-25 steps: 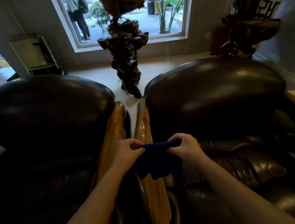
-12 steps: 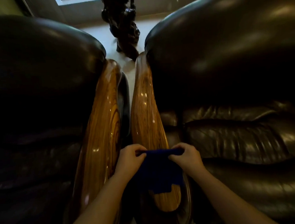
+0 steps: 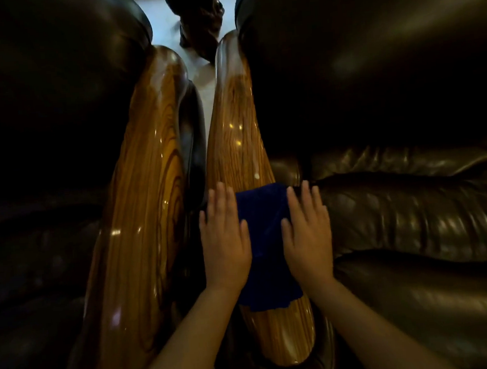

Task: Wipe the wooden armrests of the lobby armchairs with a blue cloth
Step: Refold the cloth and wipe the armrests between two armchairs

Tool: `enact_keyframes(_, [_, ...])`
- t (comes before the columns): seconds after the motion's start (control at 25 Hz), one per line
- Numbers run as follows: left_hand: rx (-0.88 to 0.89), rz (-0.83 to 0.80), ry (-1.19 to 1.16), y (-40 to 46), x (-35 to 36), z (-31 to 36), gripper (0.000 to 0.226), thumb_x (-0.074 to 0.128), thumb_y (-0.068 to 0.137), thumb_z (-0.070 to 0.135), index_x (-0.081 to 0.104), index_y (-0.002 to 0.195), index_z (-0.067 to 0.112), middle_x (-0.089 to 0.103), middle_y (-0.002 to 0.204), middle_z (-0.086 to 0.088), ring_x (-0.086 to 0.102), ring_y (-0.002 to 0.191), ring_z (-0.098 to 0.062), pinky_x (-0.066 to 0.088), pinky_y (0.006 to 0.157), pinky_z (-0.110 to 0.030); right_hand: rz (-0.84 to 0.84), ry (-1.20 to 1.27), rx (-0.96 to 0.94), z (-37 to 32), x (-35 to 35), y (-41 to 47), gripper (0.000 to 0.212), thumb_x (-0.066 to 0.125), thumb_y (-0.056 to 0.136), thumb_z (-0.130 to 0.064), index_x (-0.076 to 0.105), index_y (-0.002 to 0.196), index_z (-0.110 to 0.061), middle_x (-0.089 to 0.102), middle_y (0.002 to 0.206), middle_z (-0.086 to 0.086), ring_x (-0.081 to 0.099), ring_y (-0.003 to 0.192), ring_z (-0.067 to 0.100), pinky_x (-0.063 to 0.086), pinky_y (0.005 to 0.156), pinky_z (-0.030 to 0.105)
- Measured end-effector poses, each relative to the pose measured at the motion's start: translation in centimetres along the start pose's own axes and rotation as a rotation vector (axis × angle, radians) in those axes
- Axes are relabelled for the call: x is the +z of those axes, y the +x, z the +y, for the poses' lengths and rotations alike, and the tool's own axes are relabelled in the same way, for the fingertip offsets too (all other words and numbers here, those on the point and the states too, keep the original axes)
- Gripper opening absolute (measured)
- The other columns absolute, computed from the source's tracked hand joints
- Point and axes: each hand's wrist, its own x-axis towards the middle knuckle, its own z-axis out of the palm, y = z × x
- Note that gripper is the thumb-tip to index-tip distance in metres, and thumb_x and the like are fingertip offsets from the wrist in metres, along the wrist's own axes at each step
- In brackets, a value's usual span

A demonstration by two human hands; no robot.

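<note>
A dark blue cloth point(image 3: 265, 240) lies spread over the glossy wooden armrest point(image 3: 236, 126) of the right armchair. My left hand point(image 3: 225, 241) presses flat on the cloth's left side, fingers stretched forward. On the cloth's right side my right hand point(image 3: 307, 231) lies flat in the same way. The cloth shows between the two hands and below them. The left armchair's wooden armrest point(image 3: 146, 192) runs alongside, bare.
Two dark brown leather armchairs stand side by side, the left armchair point(image 3: 42, 127) and the right armchair point(image 3: 398, 201), with a narrow gap between the armrests. A dark carved wood sculpture point(image 3: 197, 19) stands on the pale floor behind them.
The view has tilted down and moved closer. Both hands went from pinching the cloth's top edge and holding it up to lying flat on it, with the cloth laid on the right armrest.
</note>
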Motion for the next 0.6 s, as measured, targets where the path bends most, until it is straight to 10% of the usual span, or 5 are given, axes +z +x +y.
enact_keyframes(0.6, [0.021,-0.089,0.247,1.3,4.0,-1.0,0.054,0.022,0.092,0.032,0.015,0.143,0.015,0.016,0.152,-0.003,0.012,0.141,-0.022,0.012,0.112,-0.051,-0.091,0.063,-0.054,-1.1,4.5,1.8,0.056,0.022,0.095,-0.036,-0.002,0.143,-0.022,-0.009,0.153,-0.002,-0.005,0.143,0.013,0.004,0.109,0.016])
